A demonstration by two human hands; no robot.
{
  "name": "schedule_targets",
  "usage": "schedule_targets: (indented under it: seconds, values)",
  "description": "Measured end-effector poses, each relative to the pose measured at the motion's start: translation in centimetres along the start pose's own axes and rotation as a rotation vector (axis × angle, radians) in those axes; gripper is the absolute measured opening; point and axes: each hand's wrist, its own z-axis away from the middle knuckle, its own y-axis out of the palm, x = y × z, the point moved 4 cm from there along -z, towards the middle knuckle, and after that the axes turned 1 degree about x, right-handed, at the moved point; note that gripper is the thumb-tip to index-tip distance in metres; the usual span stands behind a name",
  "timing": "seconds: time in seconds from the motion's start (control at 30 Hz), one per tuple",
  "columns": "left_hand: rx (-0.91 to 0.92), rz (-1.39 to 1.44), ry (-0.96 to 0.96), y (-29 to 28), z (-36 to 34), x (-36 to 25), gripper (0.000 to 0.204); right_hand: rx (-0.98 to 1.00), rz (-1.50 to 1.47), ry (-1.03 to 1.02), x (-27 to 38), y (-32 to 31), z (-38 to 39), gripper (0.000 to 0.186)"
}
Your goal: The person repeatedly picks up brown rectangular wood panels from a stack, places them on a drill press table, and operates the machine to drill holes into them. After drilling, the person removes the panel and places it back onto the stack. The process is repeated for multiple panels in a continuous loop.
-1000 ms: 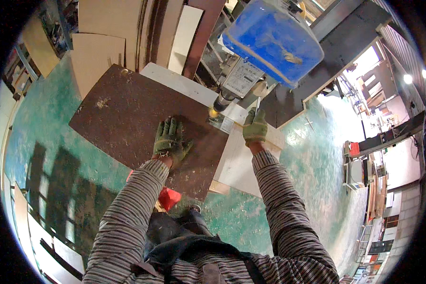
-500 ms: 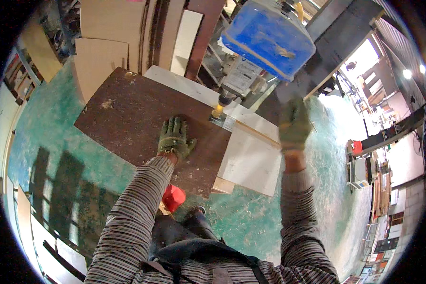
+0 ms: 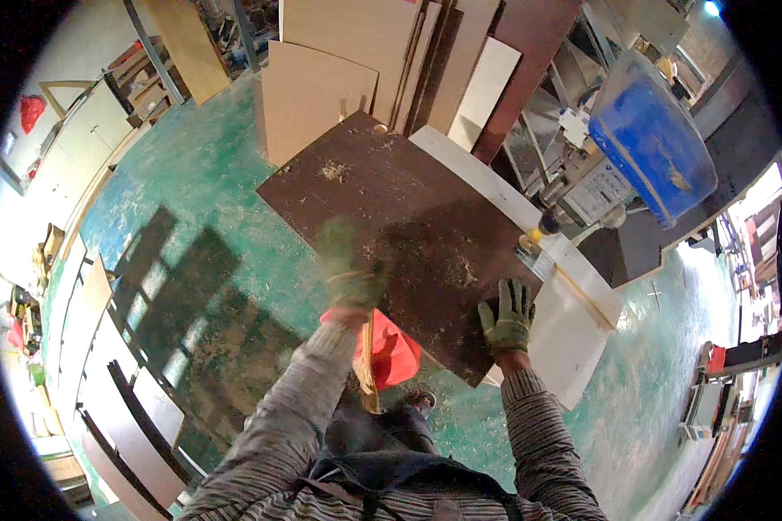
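Under right grip (image 3: 507,319) | brown board (image 3: 408,221) | left grip (image 3: 347,269) (blurred) near board's edge

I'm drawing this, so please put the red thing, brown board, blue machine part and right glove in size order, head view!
1. Brown board
2. Blue machine part
3. Red thing and right glove: too alike to rank

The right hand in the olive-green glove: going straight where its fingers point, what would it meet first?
Across the dark-brown board, the right hand would probably meet the small shiny plate by the yellow-tipped black spindle; heights are hard to judge.
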Motion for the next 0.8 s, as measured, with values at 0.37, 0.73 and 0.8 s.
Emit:
schedule_targets:
  seconds: [0.37,0.73,0.8]
  values:
    - [0.383,2.031,-0.338,8.7,5.7,2.7,0.048,-0.028,-0.057,-0.062,0.1,0.4,0.2,0.075]
    - [0.027,2.097,-0.865,-12.3,14.9,10.4,0.049,0.134,-0.184,-0.153,11.0,-4.9,16.4,0.07]
    - [0.031,2.119,-0.722,-16.9,19.5,13.9,0.041,0.282,-0.265,-0.215,13.7,-6.1,19.3,0.067]
